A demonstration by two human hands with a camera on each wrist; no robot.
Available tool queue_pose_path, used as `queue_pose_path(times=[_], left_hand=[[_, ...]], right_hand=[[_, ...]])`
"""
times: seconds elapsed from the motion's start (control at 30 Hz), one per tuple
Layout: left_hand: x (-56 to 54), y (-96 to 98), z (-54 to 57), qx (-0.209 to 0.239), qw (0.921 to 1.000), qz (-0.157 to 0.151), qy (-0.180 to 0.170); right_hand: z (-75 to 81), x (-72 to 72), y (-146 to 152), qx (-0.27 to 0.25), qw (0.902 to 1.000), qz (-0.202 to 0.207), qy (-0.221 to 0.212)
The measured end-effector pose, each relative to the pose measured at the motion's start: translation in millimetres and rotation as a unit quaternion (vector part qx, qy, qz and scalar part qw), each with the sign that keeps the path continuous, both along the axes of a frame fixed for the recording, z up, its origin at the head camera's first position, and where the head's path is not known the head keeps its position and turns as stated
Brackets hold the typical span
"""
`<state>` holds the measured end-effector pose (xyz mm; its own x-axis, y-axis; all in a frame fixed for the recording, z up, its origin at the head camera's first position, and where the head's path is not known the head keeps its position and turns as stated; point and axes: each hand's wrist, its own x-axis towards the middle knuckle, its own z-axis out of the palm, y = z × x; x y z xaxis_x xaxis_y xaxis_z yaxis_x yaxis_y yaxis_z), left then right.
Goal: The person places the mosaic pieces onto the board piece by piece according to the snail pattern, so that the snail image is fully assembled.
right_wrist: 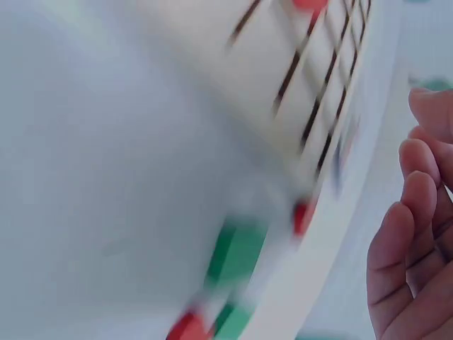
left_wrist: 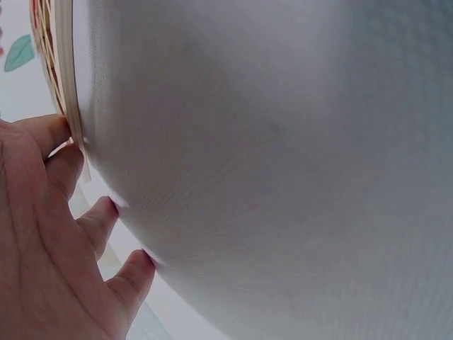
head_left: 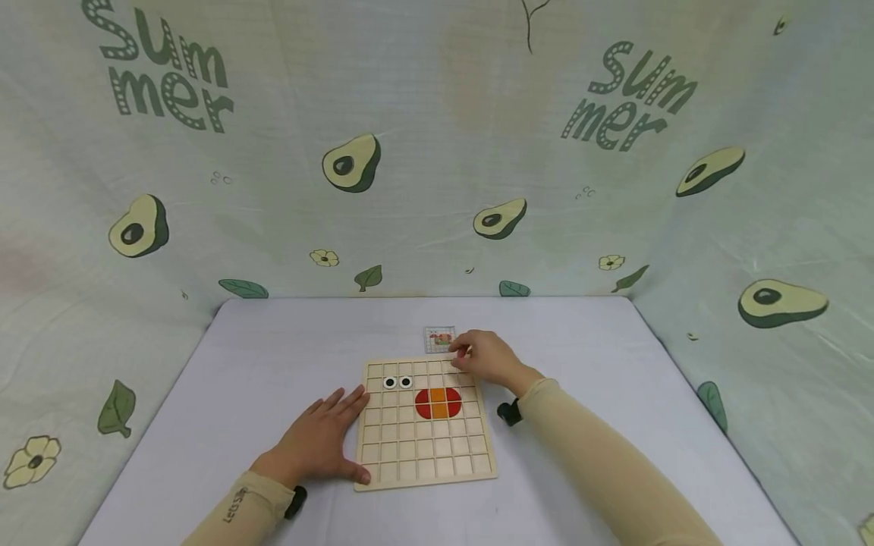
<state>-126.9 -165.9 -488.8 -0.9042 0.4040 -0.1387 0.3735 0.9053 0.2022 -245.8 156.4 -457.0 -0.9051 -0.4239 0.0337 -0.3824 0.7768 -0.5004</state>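
A wooden grid board lies on the table. Two round eye pieces sit in its upper left cells, and orange pieces flanked by rounded red pieces make an oval right of centre. My left hand rests with spread fingers against the board's left edge, its thumb at the lower left corner. Over the upper right corner is my right hand, fingers loosely bent beside a small picture card. In the right wrist view, no piece shows at its fingertips.
Blurred green blocks and a red piece lie beside the board in the right wrist view; the right hand or arm seems to cover them in the head view. A printed cloth hangs behind the white table.
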Motion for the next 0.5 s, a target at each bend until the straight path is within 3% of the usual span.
queue_pose_path(times=[0.27,0.5], left_hand=[[0.1,0.6,0.4,0.002,1.0,0.002,-0.005],[-0.9,0.0,-1.5,0.002,1.0,0.001,-0.002]], right_hand=[[-1.7,5.7,60,-0.035,0.9949,-0.075,-0.058],[-8.9,12.3,74,-0.027,0.9971,-0.063,-0.033]])
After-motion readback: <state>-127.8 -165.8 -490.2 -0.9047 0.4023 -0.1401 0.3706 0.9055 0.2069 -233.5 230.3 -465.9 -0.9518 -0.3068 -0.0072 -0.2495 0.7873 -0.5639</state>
